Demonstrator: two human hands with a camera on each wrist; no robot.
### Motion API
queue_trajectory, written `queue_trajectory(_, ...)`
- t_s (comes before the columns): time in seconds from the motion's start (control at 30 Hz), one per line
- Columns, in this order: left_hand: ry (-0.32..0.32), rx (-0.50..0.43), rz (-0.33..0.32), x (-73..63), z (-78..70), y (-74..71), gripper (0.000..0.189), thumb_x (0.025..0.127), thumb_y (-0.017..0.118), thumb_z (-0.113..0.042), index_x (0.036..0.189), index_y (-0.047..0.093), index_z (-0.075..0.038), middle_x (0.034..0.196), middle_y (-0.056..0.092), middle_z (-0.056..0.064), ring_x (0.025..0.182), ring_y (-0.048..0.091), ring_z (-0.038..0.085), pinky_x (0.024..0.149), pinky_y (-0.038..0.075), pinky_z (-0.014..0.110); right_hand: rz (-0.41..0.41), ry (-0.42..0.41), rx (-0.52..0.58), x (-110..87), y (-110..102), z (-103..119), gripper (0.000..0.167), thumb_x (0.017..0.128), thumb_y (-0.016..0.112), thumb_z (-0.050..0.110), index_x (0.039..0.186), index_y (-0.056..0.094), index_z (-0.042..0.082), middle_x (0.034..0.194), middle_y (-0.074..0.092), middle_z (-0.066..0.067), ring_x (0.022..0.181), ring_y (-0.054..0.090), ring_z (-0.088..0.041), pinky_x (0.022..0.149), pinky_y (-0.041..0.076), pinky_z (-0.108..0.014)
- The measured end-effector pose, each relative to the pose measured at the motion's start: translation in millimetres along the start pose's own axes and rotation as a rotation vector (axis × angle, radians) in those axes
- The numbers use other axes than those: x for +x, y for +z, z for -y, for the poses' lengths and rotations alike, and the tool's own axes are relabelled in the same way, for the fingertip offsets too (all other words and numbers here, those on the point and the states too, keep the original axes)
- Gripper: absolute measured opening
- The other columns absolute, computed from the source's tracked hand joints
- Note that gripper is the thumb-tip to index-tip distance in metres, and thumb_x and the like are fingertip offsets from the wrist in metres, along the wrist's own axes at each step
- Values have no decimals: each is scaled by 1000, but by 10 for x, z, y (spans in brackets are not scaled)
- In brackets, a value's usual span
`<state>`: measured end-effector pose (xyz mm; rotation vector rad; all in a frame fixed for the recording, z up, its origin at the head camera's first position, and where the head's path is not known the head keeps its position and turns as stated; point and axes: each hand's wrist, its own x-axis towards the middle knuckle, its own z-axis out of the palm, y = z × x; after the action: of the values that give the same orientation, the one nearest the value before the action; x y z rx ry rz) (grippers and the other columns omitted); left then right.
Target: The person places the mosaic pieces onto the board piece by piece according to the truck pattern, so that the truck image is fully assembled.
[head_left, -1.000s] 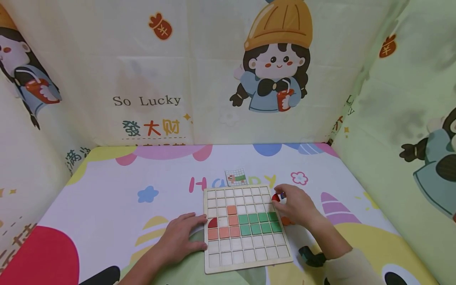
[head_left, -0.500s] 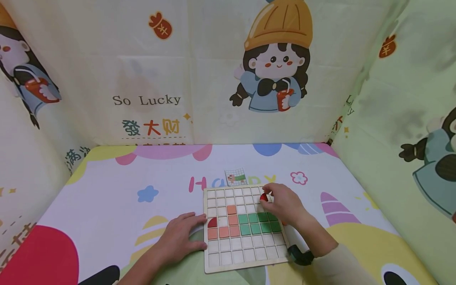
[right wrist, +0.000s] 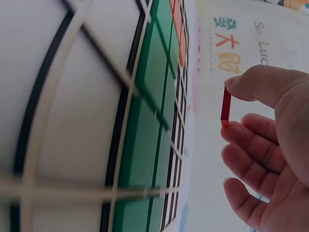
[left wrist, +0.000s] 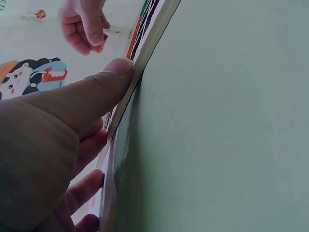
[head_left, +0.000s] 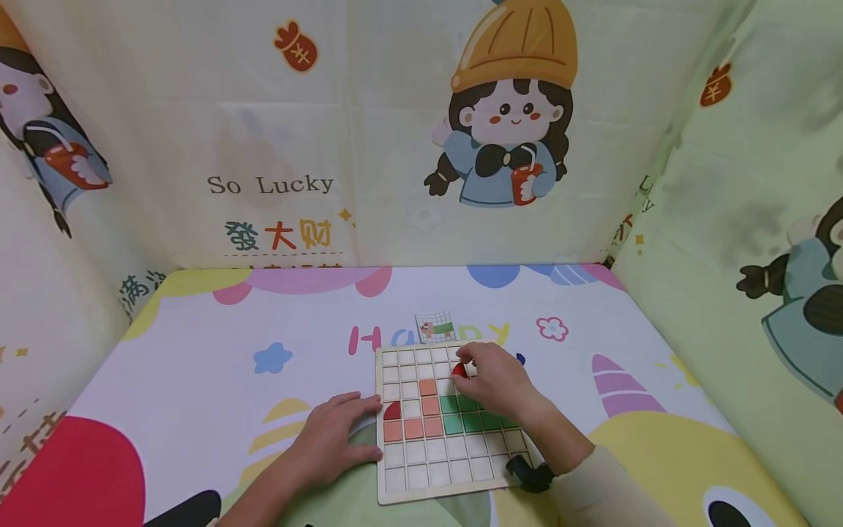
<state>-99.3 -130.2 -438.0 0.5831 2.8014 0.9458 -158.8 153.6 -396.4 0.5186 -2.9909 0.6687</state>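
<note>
A pale wooden grid board (head_left: 394, 479) lies on the table in the head view. It bears salmon square tiles (head_left: 431, 427), two rows of green tiles (head_left: 453, 424) and a red rounded tile (head_left: 391, 411) at the left. My left hand (head_left: 332, 443) rests beside the board's left edge, thumb and fingertips touching it, fingers loosely extended. Over the upper right cells, my right hand (head_left: 497, 377) pinches another red tile (right wrist: 225, 106) between thumb and forefinger, apart from the board in the right wrist view. My right hand and forearm hide part of the green tiles.
A small picture card (head_left: 435, 328) with a gridded drawing lies behind the board. A small blue piece (head_left: 520, 359) shows just past my right hand. A dark wrist strap (head_left: 529, 474) hangs over the board's lower right corner. Printed cloth walls stand around the table.
My right hand has moved left with the red tile, from beyond the board's right edge to over its upper cells. My left hand has stayed at the left edge.
</note>
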Motion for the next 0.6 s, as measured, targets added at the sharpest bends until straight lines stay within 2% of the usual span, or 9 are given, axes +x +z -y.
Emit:
queue_trajectory(0.3,4,-7,-6,5,2,3,65,76,86,-41,131,64,-13,138,59,-2,134,43,35,107,31,62,19,-42,37,19,90,143,29,88,72,23,111,70,5,104,68,-4,96,62,-23,81,53,-41)
queue_trajectory(0.6,-8,-3,1,14,6,5,65,76,85,-42,131,64,-14,138,60,-3,134,43,34,107,32,61,59,-77,4,73,184,284,30,90,72,26,112,70,6,102,68,-3,94,60,-21,80,54,-38)
